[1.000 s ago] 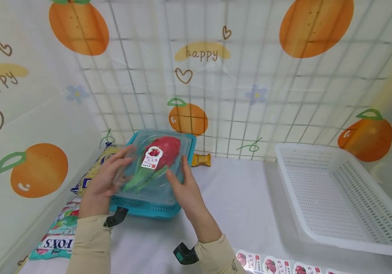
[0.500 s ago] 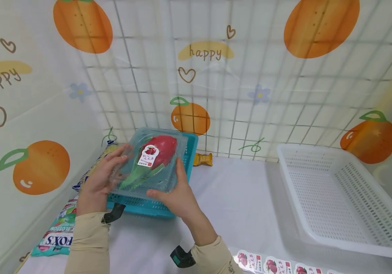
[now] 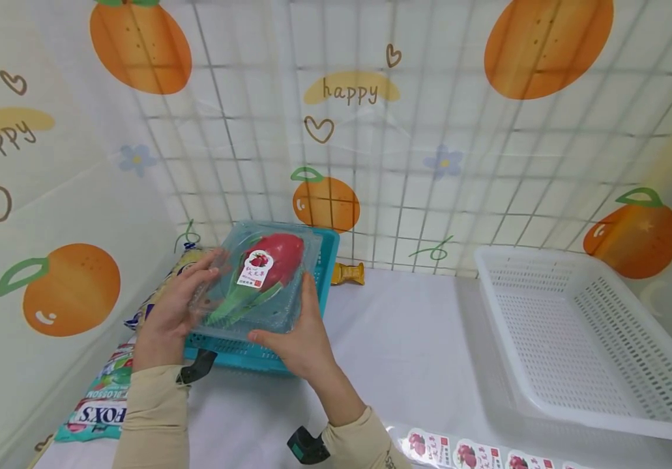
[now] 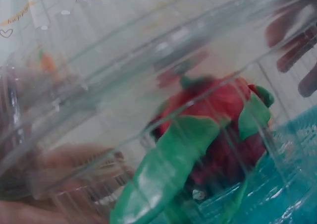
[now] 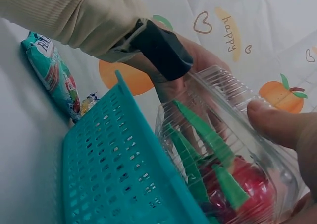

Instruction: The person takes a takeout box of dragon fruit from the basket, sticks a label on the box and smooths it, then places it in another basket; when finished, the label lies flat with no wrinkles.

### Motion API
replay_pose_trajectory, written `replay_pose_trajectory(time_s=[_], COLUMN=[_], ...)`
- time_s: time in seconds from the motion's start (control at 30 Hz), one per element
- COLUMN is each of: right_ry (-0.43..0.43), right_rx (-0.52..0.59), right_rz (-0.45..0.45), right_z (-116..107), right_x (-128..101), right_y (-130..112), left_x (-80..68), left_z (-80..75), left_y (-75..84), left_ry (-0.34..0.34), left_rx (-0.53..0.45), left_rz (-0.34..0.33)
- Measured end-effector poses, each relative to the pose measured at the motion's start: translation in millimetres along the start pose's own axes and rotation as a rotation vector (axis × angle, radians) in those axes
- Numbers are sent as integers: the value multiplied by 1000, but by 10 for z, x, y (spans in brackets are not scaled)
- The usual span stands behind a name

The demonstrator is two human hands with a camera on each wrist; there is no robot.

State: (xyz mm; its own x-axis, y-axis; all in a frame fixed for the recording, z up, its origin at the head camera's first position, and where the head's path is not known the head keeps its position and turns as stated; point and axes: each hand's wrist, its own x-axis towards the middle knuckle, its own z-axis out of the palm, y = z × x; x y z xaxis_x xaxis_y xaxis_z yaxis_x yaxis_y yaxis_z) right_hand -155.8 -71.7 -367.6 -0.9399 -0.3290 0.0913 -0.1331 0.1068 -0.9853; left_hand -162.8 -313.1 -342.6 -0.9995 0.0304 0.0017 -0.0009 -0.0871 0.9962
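head view shows your right hand gripping the near edge of the clear clamshell box and your left hand curled round its left side, holding it tilted above the teal basket. squeeze unevenly and the lid may pop, spilling the dragon fruit.

White-covered table — teal basket, white basket, snack bags, sticker strip.

Open tabletop lies between the teal basket and white basket; snack bags crowd the left.
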Motion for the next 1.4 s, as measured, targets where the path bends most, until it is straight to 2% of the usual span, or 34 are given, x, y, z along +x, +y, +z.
replay_pose_trajectory(time_s=[0.3,0.6,0.8,1.4], right_ry=[25,32,43,41], right_rx=[-18,4,-18,-44], right_rz=[17,20,13,22], right_z=[44,59,65,75], right_x=[11,22,22,38], right_y=[32,84,89,109], left_x=[-17,-25,-49,-57], left_z=[-28,-25,-31,-5], left_y=[-34,-36,-23,-50], left_ry=[-57,-81,-75,-26], left_rx=[62,118,180,201], left_rz=[9,-26,-57,-114])
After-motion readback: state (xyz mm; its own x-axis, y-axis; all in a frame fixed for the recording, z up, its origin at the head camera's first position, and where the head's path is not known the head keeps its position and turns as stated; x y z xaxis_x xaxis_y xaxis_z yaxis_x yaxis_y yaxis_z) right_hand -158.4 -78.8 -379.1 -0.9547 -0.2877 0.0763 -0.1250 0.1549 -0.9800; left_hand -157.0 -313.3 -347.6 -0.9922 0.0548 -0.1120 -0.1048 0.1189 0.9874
